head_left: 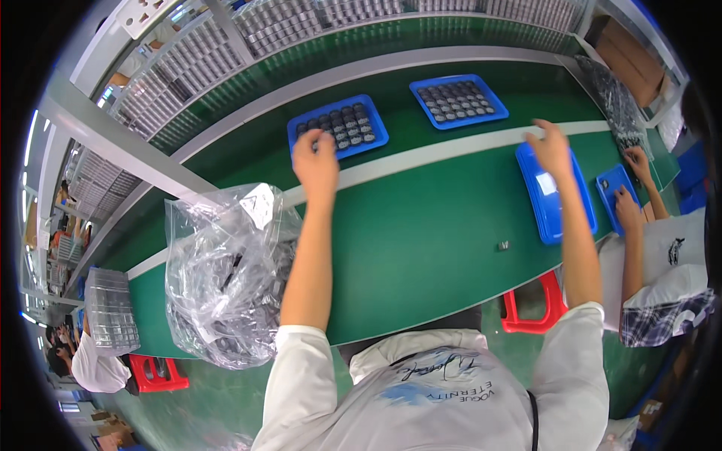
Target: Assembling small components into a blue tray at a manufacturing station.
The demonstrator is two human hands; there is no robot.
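My left hand (316,164) is at the near left corner of a blue tray (382,134) that holds rows of small round black parts (353,126). Its fingers are pinched together, and what they hold, if anything, is hidden. Slightly blurred, my right hand (553,148) hovers over a stack of blue trays (535,197) with its thumb and fingers apart and nothing visible in them. Farther back sits a second blue tray (499,113), filled with similar round parts. One small metallic piece (503,246) lies alone on the green table (421,248).
A clear plastic bag (226,278) of parts bulges beside my left forearm. On the right, a co-worker's hands (630,207) work at another blue tray (611,180). Shelves of stacked silvery parts (278,30) line the back. Red stools (553,297) stand below the table edge.
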